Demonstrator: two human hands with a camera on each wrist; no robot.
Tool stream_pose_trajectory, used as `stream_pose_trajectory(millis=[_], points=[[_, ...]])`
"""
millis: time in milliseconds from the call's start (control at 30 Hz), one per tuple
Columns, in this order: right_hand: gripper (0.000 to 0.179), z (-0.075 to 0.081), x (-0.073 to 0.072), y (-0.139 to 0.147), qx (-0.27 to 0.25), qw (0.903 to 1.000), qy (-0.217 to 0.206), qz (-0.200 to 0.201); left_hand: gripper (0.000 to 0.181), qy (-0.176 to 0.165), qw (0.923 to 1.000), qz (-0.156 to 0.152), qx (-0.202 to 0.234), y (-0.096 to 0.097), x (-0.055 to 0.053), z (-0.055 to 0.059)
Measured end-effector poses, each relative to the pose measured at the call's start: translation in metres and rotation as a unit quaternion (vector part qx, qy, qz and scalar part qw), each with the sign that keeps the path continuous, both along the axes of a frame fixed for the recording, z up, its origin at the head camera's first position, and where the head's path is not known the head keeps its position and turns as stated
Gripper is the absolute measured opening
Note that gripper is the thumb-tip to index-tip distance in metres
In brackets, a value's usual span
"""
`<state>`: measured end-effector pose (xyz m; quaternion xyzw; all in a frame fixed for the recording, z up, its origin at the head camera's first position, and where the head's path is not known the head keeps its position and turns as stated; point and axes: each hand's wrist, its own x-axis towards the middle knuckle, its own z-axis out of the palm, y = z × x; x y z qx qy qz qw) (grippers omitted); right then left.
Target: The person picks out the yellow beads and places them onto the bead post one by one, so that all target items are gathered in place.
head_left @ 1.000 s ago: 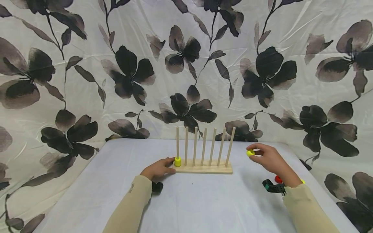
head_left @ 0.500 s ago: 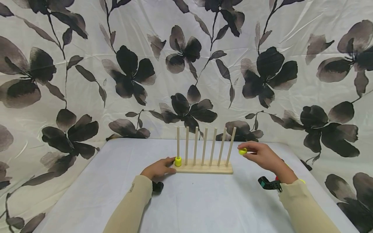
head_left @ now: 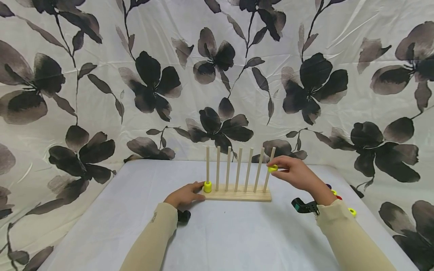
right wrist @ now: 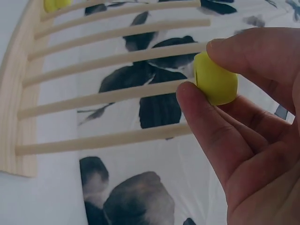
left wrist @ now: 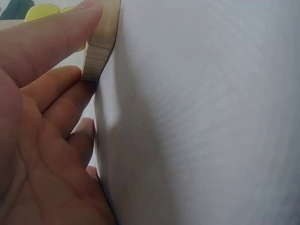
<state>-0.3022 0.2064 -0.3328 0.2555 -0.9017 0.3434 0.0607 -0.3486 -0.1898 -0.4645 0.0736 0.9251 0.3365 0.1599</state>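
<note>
Grip of the right hand [head_left: 295, 173], nearly closed, pinches a yellow bead [right wrist: 217, 79] near the rightmost peg [head_left: 267, 182] of the wooden peg rack [head_left: 234, 195]; the left hand [head_left: 183, 195], loosely extended, touches the rack's left end.

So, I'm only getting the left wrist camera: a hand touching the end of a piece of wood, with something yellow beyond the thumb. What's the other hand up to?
Observer: In the head view, the right hand pinches a yellow bead between thumb and fingers.
Visitor: Oh, nice! And this wood by the hand I can see, is it just a plank?
Observer: No, seven thin pegs stand up in a row along the wooden base.
</note>
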Motion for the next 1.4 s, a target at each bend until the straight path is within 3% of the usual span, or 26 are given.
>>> stream_pose_trajectory(millis=[400, 700, 1400], points=[[0.026, 0.012, -0.003, -0.014, -0.011, 0.9992, 0.014, 0.036, 0.071, -0.002, 1.0, 0.002, -0.008, 0.0, -0.001, -0.001], [0.027, 0.022, -0.006, -0.031, 0.02, 0.9989, 0.035, 0.026, 0.072, 0.0, 1.0, -0.002, 0.003, -0.001, -0.003, -0.005], [0.029, 0.043, -0.018, -0.059, -0.032, 0.9975, 0.018, 0.06, 0.073, -0.009, 1.0, 0.004, 0.002, -0.001, -0.003, -0.002]])
